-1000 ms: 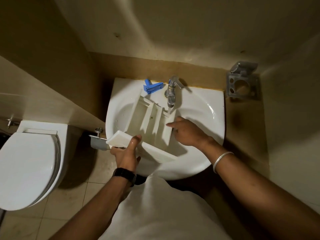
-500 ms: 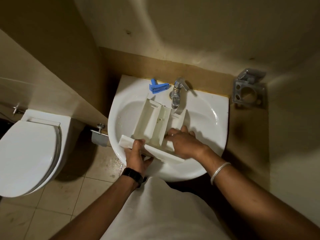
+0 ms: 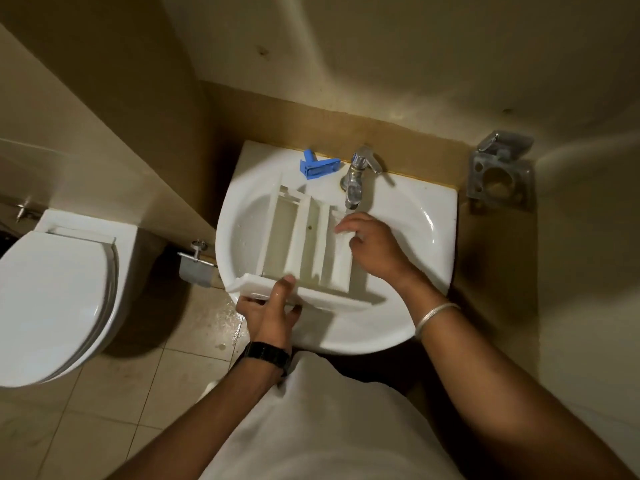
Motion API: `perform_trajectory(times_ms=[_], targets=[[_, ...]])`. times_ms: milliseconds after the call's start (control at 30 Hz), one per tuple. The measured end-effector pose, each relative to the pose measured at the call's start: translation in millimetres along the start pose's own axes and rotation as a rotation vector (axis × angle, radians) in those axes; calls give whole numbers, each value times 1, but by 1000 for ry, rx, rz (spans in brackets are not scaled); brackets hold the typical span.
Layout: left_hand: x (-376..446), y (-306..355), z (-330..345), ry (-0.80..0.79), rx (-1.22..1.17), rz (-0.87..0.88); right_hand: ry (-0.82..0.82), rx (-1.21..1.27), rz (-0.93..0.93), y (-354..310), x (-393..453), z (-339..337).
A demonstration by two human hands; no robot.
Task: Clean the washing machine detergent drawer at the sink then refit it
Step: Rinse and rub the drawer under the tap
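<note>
The white detergent drawer (image 3: 304, 244) lies in the white sink (image 3: 415, 237), its compartments facing up and its front panel toward me at the basin's near-left rim. My left hand (image 3: 270, 310) grips that front panel, thumb on top. My right hand (image 3: 374, 244) rests on the drawer's right-hand compartment just below the chrome tap (image 3: 356, 178), fingers curled over the compartment wall. A blue plastic insert (image 3: 317, 166) lies on the sink ledge left of the tap.
A white toilet (image 3: 59, 292) stands to the left. A metal paper holder (image 3: 195, 268) juts from the wall beside the sink. A metal holder bracket (image 3: 498, 171) hangs on the right wall. The tiled floor (image 3: 221, 320) below the sink is wet.
My right hand has slid up the drawer's right side toward the tap. The drawer has shifted slightly in the basin, and my left hand keeps hold of its front panel.
</note>
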State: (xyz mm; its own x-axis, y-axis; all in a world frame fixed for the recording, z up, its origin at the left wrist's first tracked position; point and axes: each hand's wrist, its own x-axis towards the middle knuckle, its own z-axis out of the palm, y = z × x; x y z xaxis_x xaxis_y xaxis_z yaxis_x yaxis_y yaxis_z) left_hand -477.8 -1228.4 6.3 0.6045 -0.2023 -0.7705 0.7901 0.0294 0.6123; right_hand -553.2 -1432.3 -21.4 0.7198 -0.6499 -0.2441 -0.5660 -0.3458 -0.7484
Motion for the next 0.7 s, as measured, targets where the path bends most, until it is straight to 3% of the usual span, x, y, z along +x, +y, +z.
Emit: perform_trajectory(times_ms=[67, 133, 200, 267, 333, 567, 633, 700], targets=[[-2, 0, 0, 3, -64, -42, 199, 187, 117, 12, -7, 10], [-3, -2, 1, 11, -84, -84, 265, 295, 356, 13, -9, 17], [-3, -4, 1, 13, -76, -96, 169, 498, 520, 12, -7, 17], [-2, -5, -1, -17, -40, -107, 4, 669, 550, 5, -2, 12], [-5, -3, -2, -89, 38, -159, -33, 581, 483, 1, 2, 7], [-16, 13, -20, -333, 423, -359, 126, 212, 401, 4, 12, -6], [-19, 32, -32, -327, 601, -330, 152, 136, 383, 3, 13, -10], [-17, 49, -42, -211, 724, -134, 186, 32, 354, 5, 15, -10]])
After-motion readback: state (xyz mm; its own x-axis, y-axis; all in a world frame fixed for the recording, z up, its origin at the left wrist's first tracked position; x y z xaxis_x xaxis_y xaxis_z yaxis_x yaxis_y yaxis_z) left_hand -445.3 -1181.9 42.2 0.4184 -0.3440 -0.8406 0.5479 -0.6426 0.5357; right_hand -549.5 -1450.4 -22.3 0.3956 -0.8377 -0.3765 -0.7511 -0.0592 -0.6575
